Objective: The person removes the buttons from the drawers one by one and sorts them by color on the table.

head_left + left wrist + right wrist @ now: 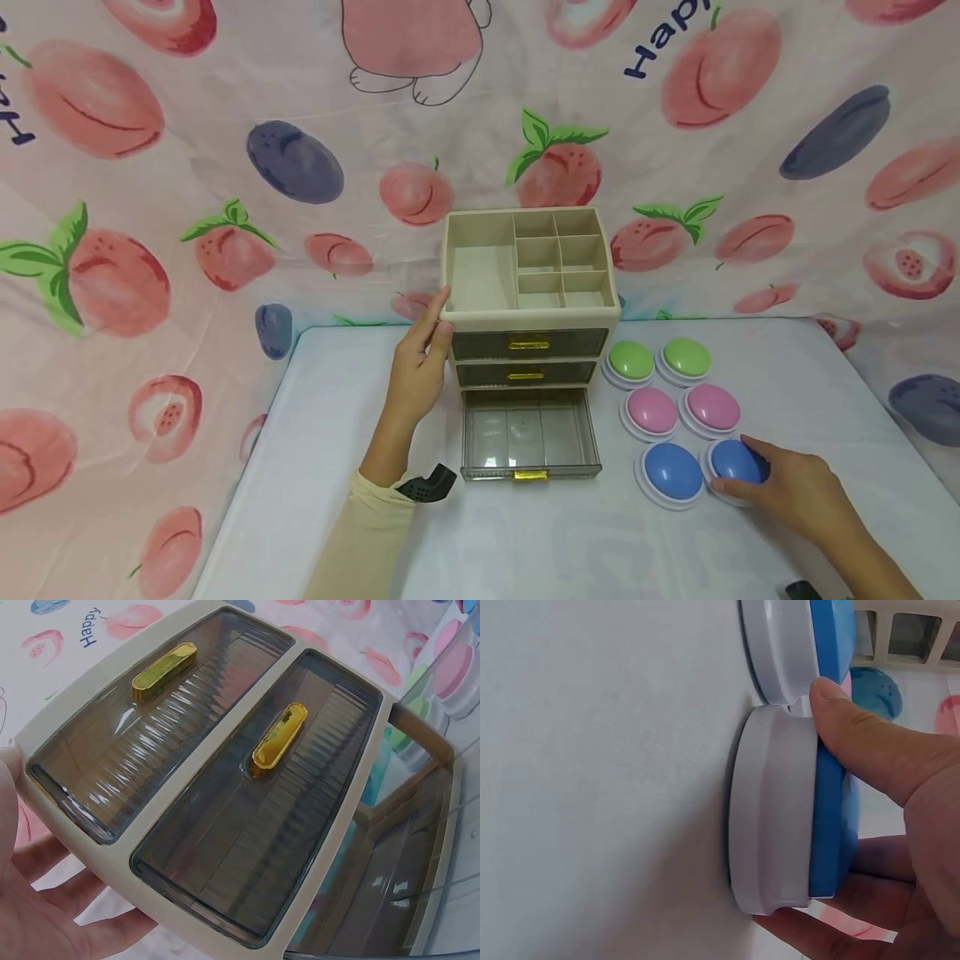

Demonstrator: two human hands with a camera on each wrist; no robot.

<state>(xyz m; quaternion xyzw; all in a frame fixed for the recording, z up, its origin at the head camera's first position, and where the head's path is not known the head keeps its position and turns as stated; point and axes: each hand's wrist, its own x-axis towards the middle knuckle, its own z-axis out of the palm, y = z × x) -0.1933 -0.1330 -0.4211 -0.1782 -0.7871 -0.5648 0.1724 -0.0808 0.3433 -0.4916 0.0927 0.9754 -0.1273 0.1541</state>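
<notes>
A cream desktop organizer has compartments on top and smoky drawers with gold handles. Its bottom drawer is pulled out. My left hand rests against the organizer's left side, thumb by the front corner and fingers extended along the side; the left wrist view has those fingers beside the frame. On the right, my right hand holds a blue push button with a white base, thumb on one side and fingers on the opposite side. Another blue push button sits just left of it.
Two pink push buttons and two green push buttons stand in rows behind the blue ones, right of the organizer. A fruit-printed cloth hangs behind the white table.
</notes>
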